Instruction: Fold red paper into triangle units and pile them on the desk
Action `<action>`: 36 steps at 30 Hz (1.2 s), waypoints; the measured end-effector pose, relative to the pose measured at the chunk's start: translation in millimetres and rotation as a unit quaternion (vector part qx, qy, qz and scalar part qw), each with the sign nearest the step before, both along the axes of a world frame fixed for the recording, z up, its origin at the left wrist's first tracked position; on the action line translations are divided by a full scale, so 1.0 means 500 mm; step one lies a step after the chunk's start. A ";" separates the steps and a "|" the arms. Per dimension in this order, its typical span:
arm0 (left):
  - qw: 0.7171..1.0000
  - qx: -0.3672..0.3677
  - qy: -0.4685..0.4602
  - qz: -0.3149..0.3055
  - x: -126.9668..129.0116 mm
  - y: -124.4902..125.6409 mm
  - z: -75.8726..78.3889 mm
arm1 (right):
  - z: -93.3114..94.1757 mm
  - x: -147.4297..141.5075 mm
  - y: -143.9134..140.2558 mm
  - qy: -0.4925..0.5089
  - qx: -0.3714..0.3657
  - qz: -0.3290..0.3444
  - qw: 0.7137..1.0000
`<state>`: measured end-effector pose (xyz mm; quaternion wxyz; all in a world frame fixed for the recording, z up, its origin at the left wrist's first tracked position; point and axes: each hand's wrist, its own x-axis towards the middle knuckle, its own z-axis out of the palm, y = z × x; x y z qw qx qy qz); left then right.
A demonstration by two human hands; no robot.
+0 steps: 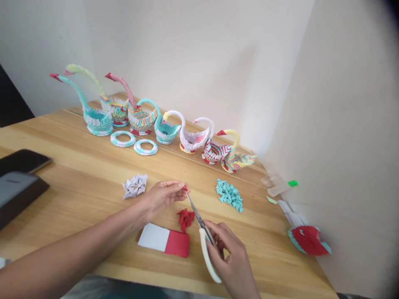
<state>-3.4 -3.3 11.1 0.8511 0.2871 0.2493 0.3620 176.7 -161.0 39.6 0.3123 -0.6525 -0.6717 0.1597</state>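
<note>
Paper swans, rings, phone

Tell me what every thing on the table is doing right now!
Left hand: pinching a small red paper piece.
Right hand: gripping the scissors, blades at the piece.
Red paper pieces: piled loose.
Teal paper pieces: piled loose.
Paper swans: standing upright in a row.
Paper rings: lying flat.
Phone: screen dark.

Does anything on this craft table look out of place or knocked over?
One thing: the last paper swan at the right end of the row leans sideways, while the others stand upright. Otherwise the left hand pinches a red scrap at the scissors in the right hand.
</note>
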 end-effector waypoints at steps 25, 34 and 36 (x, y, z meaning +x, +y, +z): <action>0.998 0.038 0.041 0.014 0.006 -0.006 0.003 | -0.009 -0.023 0.019 -0.020 0.037 -0.017 0.999; 1.000 0.018 0.019 0.008 0.005 -0.001 -0.002 | -0.008 -0.009 0.043 0.097 -0.071 -0.010 0.993; 1.000 0.009 0.020 0.019 0.005 0.001 -0.005 | -0.011 -0.019 0.041 -0.007 0.017 -0.006 1.000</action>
